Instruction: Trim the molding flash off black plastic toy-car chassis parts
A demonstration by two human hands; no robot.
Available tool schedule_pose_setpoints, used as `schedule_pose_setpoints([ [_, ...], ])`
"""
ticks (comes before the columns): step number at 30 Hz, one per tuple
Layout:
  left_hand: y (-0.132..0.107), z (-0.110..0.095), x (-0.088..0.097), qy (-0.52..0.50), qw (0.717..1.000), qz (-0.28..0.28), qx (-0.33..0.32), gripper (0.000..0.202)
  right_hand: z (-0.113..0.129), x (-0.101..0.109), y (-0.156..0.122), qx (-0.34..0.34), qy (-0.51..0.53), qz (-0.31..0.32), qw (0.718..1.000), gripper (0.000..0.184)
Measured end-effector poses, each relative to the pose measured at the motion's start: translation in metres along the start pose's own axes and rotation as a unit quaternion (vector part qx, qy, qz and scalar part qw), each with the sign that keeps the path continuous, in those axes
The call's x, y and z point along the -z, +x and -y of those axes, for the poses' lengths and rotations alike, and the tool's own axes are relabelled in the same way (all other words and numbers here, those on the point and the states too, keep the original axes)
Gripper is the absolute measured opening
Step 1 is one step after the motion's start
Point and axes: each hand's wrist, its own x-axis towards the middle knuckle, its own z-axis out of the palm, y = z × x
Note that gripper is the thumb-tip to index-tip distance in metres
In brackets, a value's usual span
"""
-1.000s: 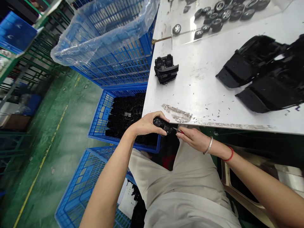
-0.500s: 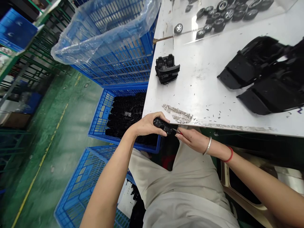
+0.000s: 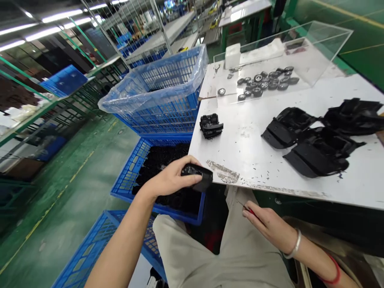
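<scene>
Clutching a black plastic part (image 3: 196,175) in our closed left grip (image 3: 169,180), we pinch a red-handled tool (image 3: 249,211) in our right grip (image 3: 268,227); the blue crate (image 3: 129,172) remains full.

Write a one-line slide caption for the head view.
Left hand grips a black plastic part above a blue crate; right hand holds a red-handled tool.

Two hands (image 3: 171,180). One black plastic part (image 3: 196,176) in the left, one small red-handled tool (image 3: 249,211) in the right. One more black part (image 3: 211,125) on the counter (image 3: 240,160), plus three large black moldings (image 3: 312,156). Three blue crates (image 3: 159,116). One clear acrylic cover (image 3: 315,48). About twenty toy wheels (image 3: 258,84), one set apart (image 3: 221,91).
</scene>
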Motion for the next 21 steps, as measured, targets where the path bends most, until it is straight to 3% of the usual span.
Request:
schedule_pose_setpoints([
  [3, 0.022, -0.016, 0.021, 0.044, 0.988, -0.122, -0.088, 0.035, 0.000, -0.011, -0.002, -0.006, 0.025, -0.002, 1.000, 0.029],
  [5, 0.049, -0.019, 0.028, 0.076, 0.956, -0.219, -0.178, 0.034, 0.000, -0.018, -0.003, -0.009, 0.039, 0.000, 0.999, 0.029],
  [8, 0.097, -0.018, 0.028, 0.124, 0.901, -0.333, -0.251, 0.029, -0.005, -0.027, -0.003, -0.018, 0.059, 0.000, 0.998, 0.029],
  [10, 0.126, -0.014, 0.024, 0.153, 0.879, -0.366, -0.266, 0.027, -0.010, -0.029, -0.004, -0.029, 0.069, -0.005, 0.997, 0.029],
  [12, 0.149, -0.009, 0.019, 0.182, 0.870, -0.371, -0.270, 0.027, -0.015, -0.030, -0.005, -0.041, 0.069, -0.014, 0.997, 0.029],
  [15, 0.169, -0.001, 0.012, 0.217, 0.880, -0.348, -0.241, 0.029, -0.022, -0.030, -0.009, -0.058, 0.054, -0.032, 0.996, 0.029],
  [21, 0.158, -0.007, 0.009, 0.206, 0.915, -0.281, -0.202, 0.038, -0.032, -0.035, -0.014, -0.071, 0.068, -0.037, 0.994, 0.028],
])
